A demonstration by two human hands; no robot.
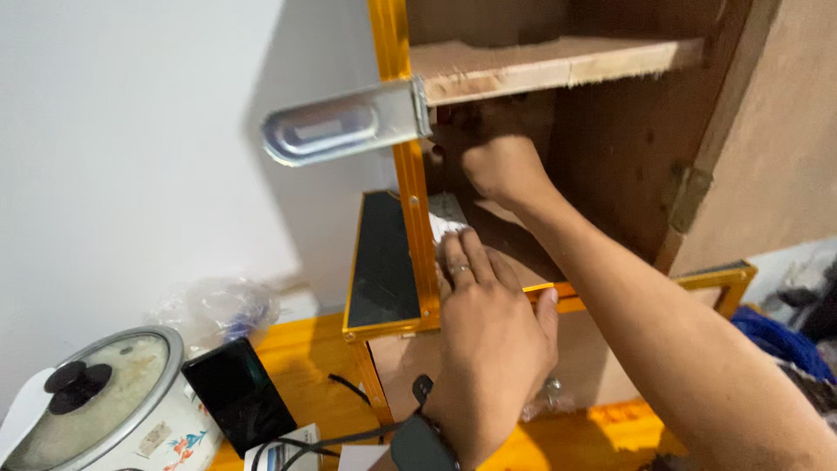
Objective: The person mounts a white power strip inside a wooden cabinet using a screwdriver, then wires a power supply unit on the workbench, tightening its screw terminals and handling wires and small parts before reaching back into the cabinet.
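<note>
White wall fills the left side, and a wooden cabinet with an orange-gold metal frame (408,166) stands open on the right. Fingers of the left hand (488,327) lie flat and close together, pressed on a white sheet of paper or cloth (446,220) at the front edge of the lower shelf, just beside the frame's upright; a ring sits on one finger and a dark watch (420,440) on the wrist. Fingers of the right hand (499,166) reach deep under the upper wooden shelf (558,65) and are hidden in shadow, so their grip cannot be told. A silver metal latch plate (340,126) sticks out left from the upright. Below, on an orange table (301,349), stand a rice cooker with glass lid (91,406), a black phone (237,394) and a crumpled plastic bag (218,310).
</note>
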